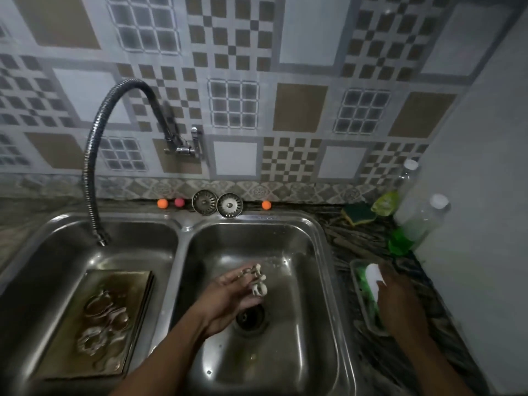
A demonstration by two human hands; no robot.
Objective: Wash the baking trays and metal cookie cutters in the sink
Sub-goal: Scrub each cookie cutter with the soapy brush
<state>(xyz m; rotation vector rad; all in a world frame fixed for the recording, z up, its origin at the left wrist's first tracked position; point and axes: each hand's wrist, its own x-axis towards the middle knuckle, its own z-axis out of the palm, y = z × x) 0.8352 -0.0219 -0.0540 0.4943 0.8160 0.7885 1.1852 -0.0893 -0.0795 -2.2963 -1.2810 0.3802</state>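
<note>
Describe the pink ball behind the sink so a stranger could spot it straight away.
Find the double steel sink; on the ledge behind it sit three small balls and two round metal strainers. The pink ball is second from the left, between an orange ball and a strainer, and the only one not orange.

Only your two arms show. Your left hand [228,298], over the right basin of the sink [183,224], is bare, and your left forearm [171,347] is bare all the way to the frame's bottom edge. Your right hand [400,298], just right of the sink, is bare too, and your right forearm [440,364] is uncovered down to the same edge. The light is dim and your right fingers blur. A metallic glint at your left fingers could be a ring; you can't tell.
</note>
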